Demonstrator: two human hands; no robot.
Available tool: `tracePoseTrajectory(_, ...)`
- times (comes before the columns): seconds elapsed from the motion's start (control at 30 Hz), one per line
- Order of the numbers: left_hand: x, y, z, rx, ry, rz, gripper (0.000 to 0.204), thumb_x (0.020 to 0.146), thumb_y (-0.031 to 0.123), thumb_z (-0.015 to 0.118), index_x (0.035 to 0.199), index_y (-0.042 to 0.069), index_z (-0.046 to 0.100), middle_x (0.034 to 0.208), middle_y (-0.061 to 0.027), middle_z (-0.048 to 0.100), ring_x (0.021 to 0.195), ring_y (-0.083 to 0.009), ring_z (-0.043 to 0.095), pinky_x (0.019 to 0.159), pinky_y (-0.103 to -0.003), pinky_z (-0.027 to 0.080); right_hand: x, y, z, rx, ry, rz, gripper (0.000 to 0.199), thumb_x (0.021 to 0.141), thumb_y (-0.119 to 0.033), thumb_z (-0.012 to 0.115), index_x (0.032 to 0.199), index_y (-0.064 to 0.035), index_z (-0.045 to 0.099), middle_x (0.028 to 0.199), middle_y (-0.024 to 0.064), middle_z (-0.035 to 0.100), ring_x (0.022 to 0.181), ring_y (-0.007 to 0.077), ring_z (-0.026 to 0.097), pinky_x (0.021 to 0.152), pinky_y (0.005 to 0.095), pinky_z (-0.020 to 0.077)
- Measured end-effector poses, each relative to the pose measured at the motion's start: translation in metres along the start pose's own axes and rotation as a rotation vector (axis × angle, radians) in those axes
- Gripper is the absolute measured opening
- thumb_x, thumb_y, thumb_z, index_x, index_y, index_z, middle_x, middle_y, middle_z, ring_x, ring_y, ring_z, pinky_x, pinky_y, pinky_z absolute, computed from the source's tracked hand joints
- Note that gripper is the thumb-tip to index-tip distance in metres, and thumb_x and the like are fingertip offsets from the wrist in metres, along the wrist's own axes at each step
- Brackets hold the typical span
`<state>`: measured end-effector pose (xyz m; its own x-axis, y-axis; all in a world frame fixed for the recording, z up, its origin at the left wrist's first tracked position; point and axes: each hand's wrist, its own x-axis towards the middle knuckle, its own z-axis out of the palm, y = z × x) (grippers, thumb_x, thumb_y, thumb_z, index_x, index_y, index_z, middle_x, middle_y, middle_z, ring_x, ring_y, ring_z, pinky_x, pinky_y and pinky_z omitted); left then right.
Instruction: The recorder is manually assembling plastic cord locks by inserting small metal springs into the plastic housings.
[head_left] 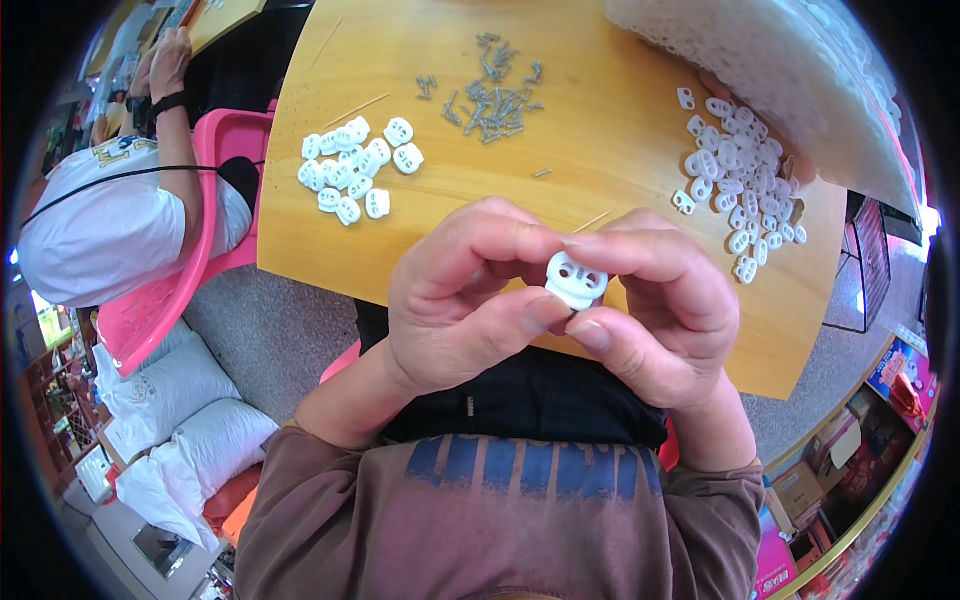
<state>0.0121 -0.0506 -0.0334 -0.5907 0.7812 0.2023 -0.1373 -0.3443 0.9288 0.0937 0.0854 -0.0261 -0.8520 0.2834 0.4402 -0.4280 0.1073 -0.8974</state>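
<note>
White toggle (577,286), one: pinched at the fingertips of left hand (450,300) and right hand (678,290), apparently for two-sided control. Beyond toggle, small metal pieces (492,112); to its left, finished-looking toggles (341,174); to its right, loose white parts (732,158); seemingly sorted for reach.

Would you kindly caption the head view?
Left hand and right hand hold a white two-holed piece at a yellow table.
</note>
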Motion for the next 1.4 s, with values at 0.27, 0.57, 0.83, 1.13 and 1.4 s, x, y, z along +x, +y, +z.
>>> tracePoseTrajectory(0.27,0.006,0.003,-0.001,-0.035,0.043,-0.074,0.02,0.077,-0.001,0.056,0.096,-0.003,0.051,0.086,-0.0051,0.051,0.074,-0.0078,0.052,0.062,-0.019,0.043,-0.003,-0.008,0.004,-0.066,-0.057,0.121,0.03,0.072,0.001,0.059,0.101,0.0058,0.051,0.088,0.0113,0.054,0.079,0.0167,0.05,0.071,0.0259,0.0395)
tracePoseTrajectory(0.57,0.008,0.019,-0.006,-0.218,0.207,-0.426,0.013,0.081,0.002,0.051,0.093,0.0,0.052,0.081,-0.0021,0.056,0.066,-0.0038,0.051,0.057,-0.015,0.041,0.001,0.002,0.013,-0.419,-0.064,-0.009,0.035,0.067,0.006,0.06,0.1,0.0023,0.053,0.076,0.0089,0.055,0.065,0.0171,0.053,0.06,0.025,0.0424)
tracePoseTrajectory(0.83,0.013,0.038,-0.061,0.625,0.468,-0.156,0.016,0.08,0.002,0.053,0.095,-0.002,0.053,0.079,-0.0011,0.055,0.064,-0.0008,0.048,0.055,-0.013,0.038,-0.001,0.003,0.011,-0.505,-0.111,-0.064,0.033,0.065,0.007,0.06,0.098,0.003,0.054,0.074,0.01,0.055,0.064,0.0182,0.053,0.058,0.0256,0.0433)
tracePoseTrajectory(1.13,0.008,0.054,-0.037,0.094,0.383,-0.354,0.014,0.078,0.007,0.054,0.087,-0.003,0.057,0.076,-0.0081,0.06,0.054,-0.006,0.05,0.045,-0.016,0.039,0.001,-0.001,0.01,-0.387,-0.096,0.023,0.026,0.068,0.006,0.058,0.094,0.003,0.056,0.07,0.0094,0.055,0.063,0.0183,0.054,0.057,0.025,0.0415)
tracePoseTrajectory(1.4,0.008,0.052,-0.019,0.084,0.376,-0.366,0.018,0.079,0.01,0.05,0.086,-0.006,0.054,0.066,-0.0076,0.055,0.04,-0.0054,0.041,0.039,-0.016,0.03,0.0,-0.001,0.013,-0.346,-0.084,0.028,0.022,0.068,0.006,0.059,0.09,0.0028,0.058,0.071,0.0101,0.057,0.062,0.0188,0.054,0.055,0.0254,0.0422)
